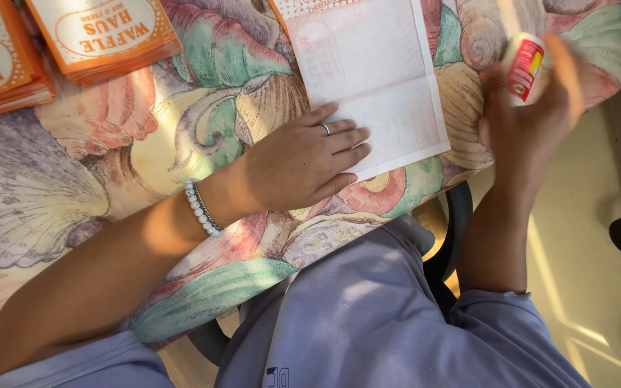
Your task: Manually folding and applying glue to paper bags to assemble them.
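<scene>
My left hand [302,159] lies flat with fingers spread on the near corner of a white unfolded paper sheet [375,72], pressing it to the table. The hand wears a ring and a beaded bracelet at the wrist. My right hand [530,118] is raised at the table's right edge and grips a small white and red glue stick [525,66]. That hand is blurred. The sheet shows faint orange print through from its underside.
The table [181,122] has a cloth with a seashell pattern. Two stacks of orange and white printed paper pieces [106,32] lie at the far left. A dark chair edge [458,223] and a tan floor [591,251] show on the right.
</scene>
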